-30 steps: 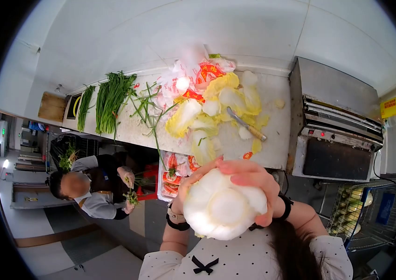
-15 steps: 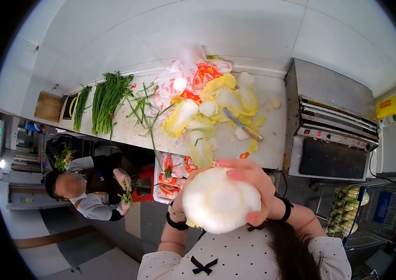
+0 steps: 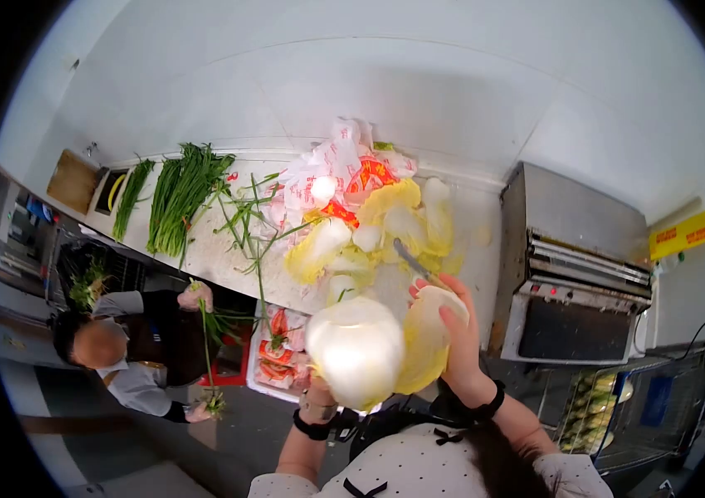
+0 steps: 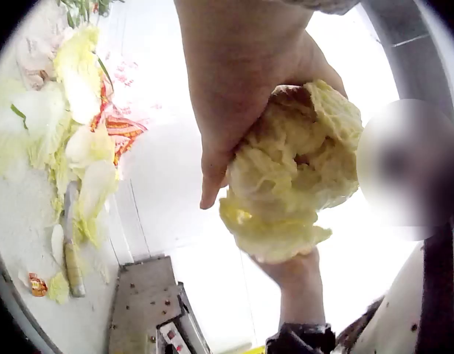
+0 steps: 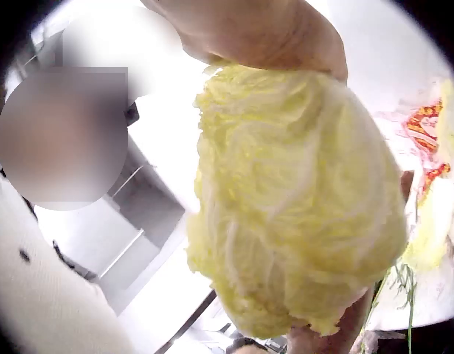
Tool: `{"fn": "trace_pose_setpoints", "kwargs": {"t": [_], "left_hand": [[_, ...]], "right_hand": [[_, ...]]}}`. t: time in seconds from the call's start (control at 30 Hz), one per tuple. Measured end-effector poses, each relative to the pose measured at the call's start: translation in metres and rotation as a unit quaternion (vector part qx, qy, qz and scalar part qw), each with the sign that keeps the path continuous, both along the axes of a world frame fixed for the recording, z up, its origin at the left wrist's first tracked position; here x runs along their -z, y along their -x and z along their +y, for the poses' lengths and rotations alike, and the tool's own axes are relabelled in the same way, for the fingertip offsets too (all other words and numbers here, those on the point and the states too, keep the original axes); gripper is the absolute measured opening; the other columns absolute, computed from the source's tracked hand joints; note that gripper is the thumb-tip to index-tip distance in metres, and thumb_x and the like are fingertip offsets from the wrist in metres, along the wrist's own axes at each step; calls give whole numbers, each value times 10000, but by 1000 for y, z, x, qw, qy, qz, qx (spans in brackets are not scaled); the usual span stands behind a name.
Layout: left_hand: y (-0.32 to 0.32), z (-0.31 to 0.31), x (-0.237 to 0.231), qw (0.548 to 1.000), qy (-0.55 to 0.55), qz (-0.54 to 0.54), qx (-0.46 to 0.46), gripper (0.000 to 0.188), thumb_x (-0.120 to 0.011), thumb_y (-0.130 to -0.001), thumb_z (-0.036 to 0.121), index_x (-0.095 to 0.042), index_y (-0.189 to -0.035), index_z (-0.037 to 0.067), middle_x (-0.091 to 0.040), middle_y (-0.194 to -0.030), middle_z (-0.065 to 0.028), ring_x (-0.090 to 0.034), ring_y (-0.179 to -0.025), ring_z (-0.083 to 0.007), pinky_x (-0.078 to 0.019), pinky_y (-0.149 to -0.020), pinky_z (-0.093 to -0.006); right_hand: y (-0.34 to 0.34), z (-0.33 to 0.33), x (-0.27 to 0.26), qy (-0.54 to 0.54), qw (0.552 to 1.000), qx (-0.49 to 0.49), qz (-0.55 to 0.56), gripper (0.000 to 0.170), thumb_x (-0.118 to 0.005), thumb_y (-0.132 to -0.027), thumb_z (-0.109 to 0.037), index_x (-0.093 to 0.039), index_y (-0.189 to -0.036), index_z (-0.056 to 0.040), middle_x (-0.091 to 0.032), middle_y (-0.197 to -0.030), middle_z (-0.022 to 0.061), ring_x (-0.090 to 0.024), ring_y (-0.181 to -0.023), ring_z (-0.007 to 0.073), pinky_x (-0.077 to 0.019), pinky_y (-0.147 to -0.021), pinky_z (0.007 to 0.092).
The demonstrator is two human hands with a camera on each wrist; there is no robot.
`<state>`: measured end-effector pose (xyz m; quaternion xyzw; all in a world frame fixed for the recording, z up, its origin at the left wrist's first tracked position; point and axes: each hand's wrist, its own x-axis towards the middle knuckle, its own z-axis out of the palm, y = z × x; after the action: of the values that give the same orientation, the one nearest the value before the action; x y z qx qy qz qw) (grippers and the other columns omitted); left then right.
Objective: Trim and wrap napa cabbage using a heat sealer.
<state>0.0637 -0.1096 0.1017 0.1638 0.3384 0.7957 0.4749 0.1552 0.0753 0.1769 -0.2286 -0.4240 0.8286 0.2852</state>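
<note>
A napa cabbage (image 3: 355, 353) is held up in front of the body, its white base toward the head camera. My left hand (image 4: 245, 88) grips it from behind and is mostly hidden in the head view; the left wrist view shows the crinkled yellow leaf end. Just right of the cabbage, my right hand (image 3: 462, 349) pinches a broad yellow-white cabbage leaf (image 3: 425, 344) between thumb and fingers. That leaf (image 5: 300, 199) fills the middle of the right wrist view. Beyond the hands, loose cabbage leaves (image 3: 319, 249) lie on the counter beside a knife (image 3: 409, 257), partly covered by the right hand.
Long green stalks (image 3: 182, 199) lie on the counter (image 3: 211, 257) to the left, near printed plastic bags (image 3: 327, 162). A sealing machine (image 3: 576, 266) stands at right, with a wire cart (image 3: 651, 407) below. Another person (image 3: 145, 349) handles greens at left, by a white crate (image 3: 282, 390).
My right hand has come off the cabbage and moved right with a leaf in it. The cabbage has shifted slightly left in the left hand. The other person's hands have spread apart with the greens.
</note>
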Motion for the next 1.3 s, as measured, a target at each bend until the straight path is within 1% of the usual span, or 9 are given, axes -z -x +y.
{"fn": "trace_pose_setpoints", "kwargs": {"t": [0.13,0.23,0.4,0.57,0.73,0.87,1.1,1.2,1.3], "left_hand": [[16,-28,16,994,-13,-74,-78,1134,-667,-576,681,-153,-1407,105,-283,-1402,-174,-345,-1251,-370,-366,-994,-498],[15,-51,-2,955,-81,-139,-250,1010,-791,-544,429,-308,-1330,18,-438,-1297,-158,-484,-1148,-288,-445,-934,-417],[6,-147,58,874,-131,-238,-404,903,-592,-649,570,-242,-1368,151,-342,-1364,-149,-403,-1202,-328,-386,-970,-462],[-20,-216,132,668,-369,-402,-506,809,-393,-754,711,-177,-1406,284,-246,-1431,-140,-322,-1255,-368,-326,-1007,-507],[-21,-191,97,818,-112,-289,-485,839,-498,-694,605,-222,-1378,205,-316,-1375,-142,-380,-1209,-343,-364,-979,-479],[-6,-172,77,873,16,-217,-436,867,-583,-647,521,-258,-1356,142,-373,-1331,-143,-427,-1171,-323,-394,-956,-457],[7,-158,66,909,111,-148,-374,923,-730,-563,374,-321,-1316,31,-472,-1253,-145,-508,-1106,-287,-447,-917,-418],[5,-155,67,911,125,-148,-363,928,-763,-540,318,-341,-1302,-4,-511,-1215,-142,-540,-1071,-272,-465,-897,-400],[2,-153,64,911,140,-148,-360,902,-745,-543,289,-345,-1293,-12,-531,-1182,-135,-556,-1038,-258,-473,-877,-379]], "right_hand": [[10,46,107,266,953,-57,-134,491,-438,-910,-388,-430,-1248,-32,-497,-1248,99,-500,-1116,241,-422,-912,383],[10,71,161,180,962,-35,-200,459,-455,-912,-360,-444,-1240,-39,-509,-1234,94,-514,-1093,243,-437,-889,372],[53,134,109,-60,980,51,-182,356,-471,-902,-287,-472,-1199,-91,-528,-1119,47,-532,-987,153,-471,-743,318],[147,197,133,-18,985,108,-131,344,-556,-844,-136,-471,-1165,-47,-556,-1037,73,-548,-928,201,-455,-758,364],[217,188,149,99,987,-29,-121,395,-493,-837,-55,-432,-1227,-28,-511,-1161,133,-532,-993,249,-459,-813,372],[254,116,74,-170,985,-17,-13,412,-440,-829,-3,-405,-1239,-28,-471,-1196,113,-530,-969,219,-452,-795,329],[324,92,71,-481,852,205,-12,449,-395,-803,56,-388,-1244,-23,-437,-1255,155,-418,-1171,253,-315,-995,340],[324,106,75,-692,689,210,60,449,-439,-795,24,-407,-1239,-26,-426,-1298,144,-370,-1242,260,-272,-1048,398],[319,105,85,-877,445,-80,-160,451,-507,-789,-49,-430,-1233,-40,-422,-1321,113,-343,-1272,267,-227,-1074,456]]}}
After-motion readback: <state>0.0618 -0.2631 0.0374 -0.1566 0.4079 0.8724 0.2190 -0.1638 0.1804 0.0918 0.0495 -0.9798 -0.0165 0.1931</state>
